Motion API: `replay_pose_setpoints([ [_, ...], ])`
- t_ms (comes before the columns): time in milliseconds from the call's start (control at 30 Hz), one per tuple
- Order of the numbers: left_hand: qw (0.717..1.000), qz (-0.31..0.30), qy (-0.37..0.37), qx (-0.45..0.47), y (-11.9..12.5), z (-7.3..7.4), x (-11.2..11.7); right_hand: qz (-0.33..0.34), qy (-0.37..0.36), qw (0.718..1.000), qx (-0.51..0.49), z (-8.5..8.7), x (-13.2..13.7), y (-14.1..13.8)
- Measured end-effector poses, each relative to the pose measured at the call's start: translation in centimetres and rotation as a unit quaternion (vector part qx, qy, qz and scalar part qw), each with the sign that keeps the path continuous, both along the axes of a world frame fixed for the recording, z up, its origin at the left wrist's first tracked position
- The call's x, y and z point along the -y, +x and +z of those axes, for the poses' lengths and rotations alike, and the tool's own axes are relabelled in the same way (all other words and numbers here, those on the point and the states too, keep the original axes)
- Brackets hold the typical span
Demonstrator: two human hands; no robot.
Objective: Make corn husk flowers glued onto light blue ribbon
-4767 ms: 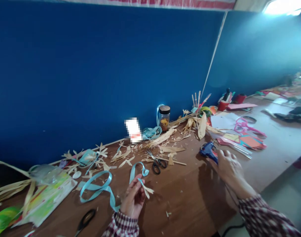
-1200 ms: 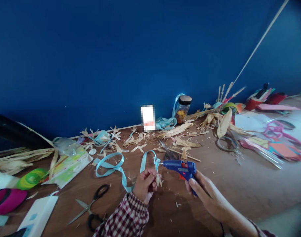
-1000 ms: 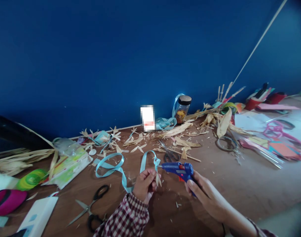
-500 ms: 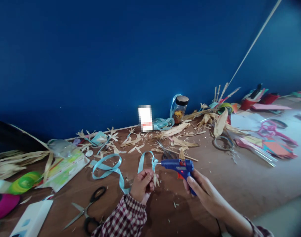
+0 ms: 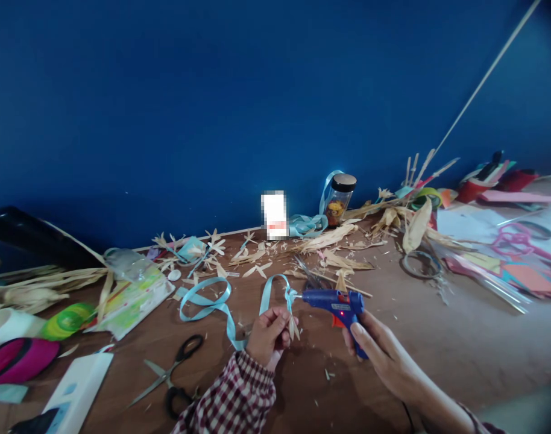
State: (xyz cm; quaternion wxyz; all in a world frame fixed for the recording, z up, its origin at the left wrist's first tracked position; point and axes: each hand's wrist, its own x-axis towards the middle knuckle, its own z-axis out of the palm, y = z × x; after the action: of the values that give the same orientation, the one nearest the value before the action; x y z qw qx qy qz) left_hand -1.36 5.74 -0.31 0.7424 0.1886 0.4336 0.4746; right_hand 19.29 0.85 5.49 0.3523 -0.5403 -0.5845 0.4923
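Head view: at the table's near centre, the left hand (image 5: pixel 270 329) is pinching a light, limp blue ribbon (image 5: pixel 221 304) and brittle husk piece (image 5: pixel 293 325), best held beside the knot, while the right hand (image 5: pixel 378 351) is gripping a rigid glue gun (image 5: pixel 334 302), nozzle touching the knot.

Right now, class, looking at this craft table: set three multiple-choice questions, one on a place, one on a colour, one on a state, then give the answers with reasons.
1. Where do the black-handled scissors lie?
A. On the table to the left of the left hand
B. Inside the jar
C. In the right hand

2. What colour is the glue gun?
A. Yellow
B. Blue
C. White

3. How is the glass jar by the wall?
A. Tipped over
B. Open
C. Upright with its lid on

Answers: 1 A, they rest flat on the wood there. 2 B, its body is blue, in the right hand. 3 C, the dark lid sits on top.
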Motion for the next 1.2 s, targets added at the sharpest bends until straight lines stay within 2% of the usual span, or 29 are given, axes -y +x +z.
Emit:
replay_pose_setpoints([
  [267, 1.000, -0.001, 0.006, 0.000, 0.0, -0.1, -0.1, 0.020, 0.026, 0.998, 0.061, 0.2, 0.1, -0.1],
  [567, 1.000, -0.005, 0.000, 0.000, 0.0, 0.1, -0.1, 0.020, 0.018, 0.998, 0.048, -0.2, 0.1, -0.1],
  [700, 1.000, -0.006, -0.005, 0.004, -0.1, 0.3, -0.1, 0.025, 0.029, 0.996, 0.076, 0.2, 0.5, 1.5],
  [800, 1.000, -0.002, -0.014, 0.000, 0.0, 0.4, -0.1, -0.035, 0.080, 0.988, 0.125, 0.7, 0.5, 4.2],
  [867, 1.000, 0.000, -0.019, 0.000, 0.0, 0.4, -0.1, -0.103, 0.133, 0.967, 0.190, 0.7, 0.1, 6.4],
  [900, 1.000, -0.001, -0.023, 0.000, 0.0, 0.4, -0.1, -0.146, 0.168, 0.946, 0.237, 0.5, -0.1, 7.5],
  [1000, 1.000, -0.007, -0.029, 0.001, -0.1, 0.3, -0.2, -0.249, 0.245, 0.847, 0.401, -0.6, -1.1, 10.6],
  [1067, 1.000, -0.011, -0.022, 0.001, -0.2, 0.2, -0.2, -0.282, 0.250, 0.789, 0.486, -1.6, -1.6, 12.3],
  [1100, 1.000, -0.013, -0.017, 0.000, -0.2, 0.2, -0.2, -0.292, 0.241, 0.769, 0.515, -2.1, -1.8, 13.0],
  [1200, 1.000, 0.000, -0.008, -0.002, -0.1, 0.4, 0.0, -0.280, 0.204, 0.740, 0.576, -3.3, -1.6, 14.4],
])
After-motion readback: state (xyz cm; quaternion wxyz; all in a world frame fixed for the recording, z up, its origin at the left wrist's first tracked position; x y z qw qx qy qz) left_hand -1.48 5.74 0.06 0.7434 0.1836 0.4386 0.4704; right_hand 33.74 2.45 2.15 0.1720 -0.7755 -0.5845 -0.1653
